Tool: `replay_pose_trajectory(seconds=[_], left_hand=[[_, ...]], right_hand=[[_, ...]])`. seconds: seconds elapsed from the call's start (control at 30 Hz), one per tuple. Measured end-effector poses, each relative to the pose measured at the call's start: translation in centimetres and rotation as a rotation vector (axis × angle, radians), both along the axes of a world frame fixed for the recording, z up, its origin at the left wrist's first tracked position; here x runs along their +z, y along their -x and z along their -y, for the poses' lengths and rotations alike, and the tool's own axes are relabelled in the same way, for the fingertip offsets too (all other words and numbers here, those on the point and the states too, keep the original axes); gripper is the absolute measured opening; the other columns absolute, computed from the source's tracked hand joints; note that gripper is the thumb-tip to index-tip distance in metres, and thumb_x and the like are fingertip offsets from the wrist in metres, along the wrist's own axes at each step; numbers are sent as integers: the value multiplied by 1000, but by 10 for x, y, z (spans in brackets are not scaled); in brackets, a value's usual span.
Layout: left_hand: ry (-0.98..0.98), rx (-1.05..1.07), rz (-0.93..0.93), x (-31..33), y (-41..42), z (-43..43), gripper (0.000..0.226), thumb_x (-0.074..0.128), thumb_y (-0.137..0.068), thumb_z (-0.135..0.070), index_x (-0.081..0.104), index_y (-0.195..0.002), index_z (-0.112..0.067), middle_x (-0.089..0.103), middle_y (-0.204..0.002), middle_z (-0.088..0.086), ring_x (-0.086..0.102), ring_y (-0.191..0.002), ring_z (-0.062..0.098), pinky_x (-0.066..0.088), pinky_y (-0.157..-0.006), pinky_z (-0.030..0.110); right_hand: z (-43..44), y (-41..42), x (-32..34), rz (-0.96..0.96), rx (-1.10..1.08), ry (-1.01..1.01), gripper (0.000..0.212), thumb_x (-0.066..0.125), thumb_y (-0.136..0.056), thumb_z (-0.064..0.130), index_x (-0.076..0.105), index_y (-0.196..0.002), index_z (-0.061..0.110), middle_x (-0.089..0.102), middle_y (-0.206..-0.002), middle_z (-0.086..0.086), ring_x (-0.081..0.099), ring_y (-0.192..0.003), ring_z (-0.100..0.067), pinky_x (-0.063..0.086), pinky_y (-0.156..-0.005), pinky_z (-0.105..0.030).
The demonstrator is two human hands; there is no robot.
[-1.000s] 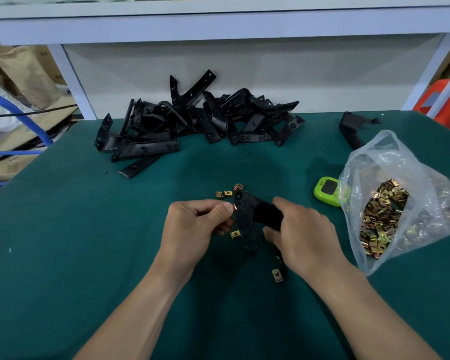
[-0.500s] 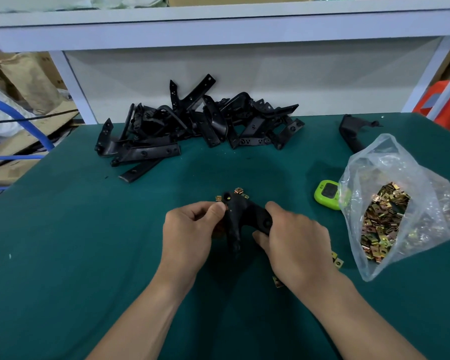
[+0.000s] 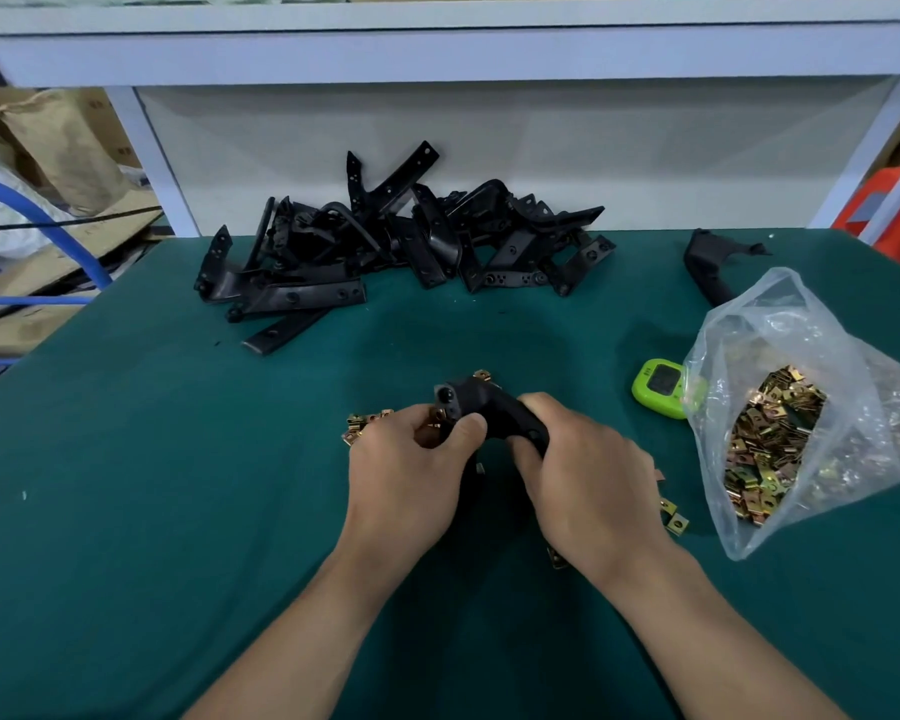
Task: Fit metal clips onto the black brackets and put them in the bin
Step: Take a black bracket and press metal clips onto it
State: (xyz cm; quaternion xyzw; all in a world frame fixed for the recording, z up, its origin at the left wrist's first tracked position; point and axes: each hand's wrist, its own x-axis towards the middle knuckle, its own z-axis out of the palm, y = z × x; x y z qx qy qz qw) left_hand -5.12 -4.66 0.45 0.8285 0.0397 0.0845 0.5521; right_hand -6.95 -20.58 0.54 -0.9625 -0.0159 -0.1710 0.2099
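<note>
Head view is showing me both forearms reaching in from the bottom edge, so I am reading the nearest things first. The right hand [image 3: 583,475] is wrapping its fingers round the thick end of one black bracket [image 3: 489,407], holding it just above the green table mat [image 3: 178,511]. The left hand [image 3: 411,475] is pinching the bracket's drilled tip between thumb and curled fingers. A brassy glint is showing there, likely a metal clip [image 3: 434,424] being pushed on, though I cannot tell how far it is seated.

I am judging that the clip wants to slide on square over the hole, with the right hand bracing against the push so the springy metal is not twisting. The bracket is looking matte and curved.

Loose clips [image 3: 365,423] are lying just beside the left hand, small, folded and gold-toned. Further right, a thin, crinkled clear bag [image 3: 780,314] is holding many more. At the back, the pile of brackets [image 3: 385,252] is lying tangled. No bin is showing.
</note>
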Motion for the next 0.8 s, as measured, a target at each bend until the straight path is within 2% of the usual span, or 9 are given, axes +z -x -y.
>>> replay_pose_trajectory(seconds=[0.13, 0.33, 0.43, 0.5, 0.6, 0.67, 0.73, 0.8], left_hand=[[-30, 6, 18, 3, 2, 2, 27, 71, -89, -37, 69, -66, -21, 62, -51, -11, 50, -43, 3, 36, -43, 13], [-127, 3, 76, 3, 2, 2, 32, 70, -91, -36, 66, -66, -17, 59, -52, -4, 44, -45, 8, 36, -48, 26], [-138, 41, 47, 1, 0, 2, 36, 70, -90, -43, 65, -64, -18, 60, -51, -8, 50, -46, 7, 38, -50, 28], [-224, 55, 50, 0, 1, 3, 40, 66, -91, -49, 64, -64, -20, 62, -56, -13, 56, -53, 8, 38, -53, 27], [-272, 46, 106, 1, 2, 3, 43, 64, -92, -48, 59, -60, -21, 60, -56, -18, 55, -57, 9, 32, -50, 23], [-268, 53, 148, 1, 3, 3, 44, 65, -91, -48, 56, -58, -22, 58, -53, -16, 53, -54, 11, 36, -50, 28], [-262, 35, 166, 1, 2, 2, 39, 62, -88, -53, 60, -61, -24, 58, -52, -13, 52, -52, 11, 42, -52, 30], [-200, -45, 186, 3, -1, -4, 32, 59, -88, -54, 69, -73, -28, 59, -54, -12, 53, -52, 8, 45, -55, 31]], right_hand=[[-1, 0, 1, 1, -12, 11, 9, 54, -99, 42, 52, -106, 37, 55, -69, 13, 44, -58, -11, 21, -50, -18], [-1, 0, 2, -5, -2, 15, 8, 54, -100, 41, 52, -107, 37, 53, -69, 13, 41, -54, -8, 19, -49, -19], [-1, 0, 1, -12, -6, 22, 9, 53, -100, 41, 52, -107, 36, 53, -69, 13, 45, -58, -11, 21, -50, -20], [-2, 0, 1, -12, -9, 31, 9, 53, -100, 41, 52, -108, 36, 55, -71, 12, 47, -60, -12, 22, -50, -20], [-2, 1, 2, -4, -16, 21, 11, 54, -99, 41, 52, -108, 36, 57, -72, 12, 46, -60, -12, 22, -50, -21], [-1, 1, 3, 7, -22, 0, 11, 55, -98, 41, 52, -108, 37, 56, -69, 13, 44, -56, -11, 21, -50, -19], [-2, 3, 4, 17, -34, -15, 9, 56, -97, 41, 52, -104, 37, 53, -64, 14, 42, -51, -5, 20, -49, -19], [-2, 3, 4, 31, -89, -24, 10, 56, -96, 43, 50, -98, 35, 50, -61, 14, 39, -49, -4, 21, -48, -25]])
